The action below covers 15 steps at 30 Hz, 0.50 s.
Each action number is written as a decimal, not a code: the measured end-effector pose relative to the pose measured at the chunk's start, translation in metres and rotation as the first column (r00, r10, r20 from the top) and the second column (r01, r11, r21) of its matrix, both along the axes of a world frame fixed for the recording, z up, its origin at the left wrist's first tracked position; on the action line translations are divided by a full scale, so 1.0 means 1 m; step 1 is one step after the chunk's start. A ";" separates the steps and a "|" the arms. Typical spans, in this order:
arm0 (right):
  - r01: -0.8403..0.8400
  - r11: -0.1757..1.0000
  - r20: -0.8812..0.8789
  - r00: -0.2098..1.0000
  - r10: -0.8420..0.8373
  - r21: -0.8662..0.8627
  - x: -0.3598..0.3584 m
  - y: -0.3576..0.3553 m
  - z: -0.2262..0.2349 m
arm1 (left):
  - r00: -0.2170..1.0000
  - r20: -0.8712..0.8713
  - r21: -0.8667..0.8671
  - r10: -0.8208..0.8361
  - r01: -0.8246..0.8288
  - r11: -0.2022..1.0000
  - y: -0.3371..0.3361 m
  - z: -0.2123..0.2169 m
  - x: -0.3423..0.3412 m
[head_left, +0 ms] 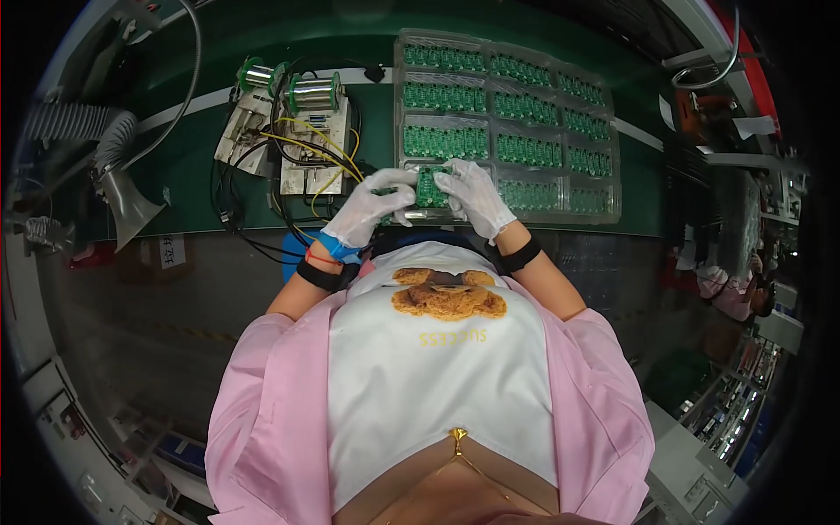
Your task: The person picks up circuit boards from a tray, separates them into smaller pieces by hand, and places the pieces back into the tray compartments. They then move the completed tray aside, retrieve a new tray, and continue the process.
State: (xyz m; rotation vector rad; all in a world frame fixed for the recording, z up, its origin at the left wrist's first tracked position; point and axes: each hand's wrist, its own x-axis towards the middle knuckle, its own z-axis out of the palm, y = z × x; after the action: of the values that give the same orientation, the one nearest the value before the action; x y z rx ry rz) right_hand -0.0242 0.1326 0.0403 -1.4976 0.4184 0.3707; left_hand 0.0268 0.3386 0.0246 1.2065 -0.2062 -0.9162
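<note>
Between my two white-gloved hands, close to the table's front edge, is a green circuit board with small parts on it. My right hand grips its right side, thumb and fingers closed in a pinch. From the other side, the curled fingers of my left hand close at the board's left edge; their tips are partly hidden. The board is over the near left corner of a clear plastic tray. Rows of similar green boards stand in the tray's compartments.
Left of the tray stands a soldering unit with solder wire spools and yellow and black cables. A flexible duct with a funnel-shaped hood hangs at the far left. Another person is at the far right.
</note>
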 end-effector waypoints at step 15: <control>-0.028 0.991 -0.067 0.997 0.037 0.128 0.009 -0.017 -0.019 | 0.877 0.481 -0.129 -0.009 0.081 0.988 0.007 -0.009 0.007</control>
State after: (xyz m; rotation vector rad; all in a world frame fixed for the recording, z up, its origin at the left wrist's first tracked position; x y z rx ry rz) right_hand -0.0151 0.1157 0.0211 -1.3720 0.4180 0.4673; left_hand 0.0338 0.3456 0.0152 1.2799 -0.6928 -0.6130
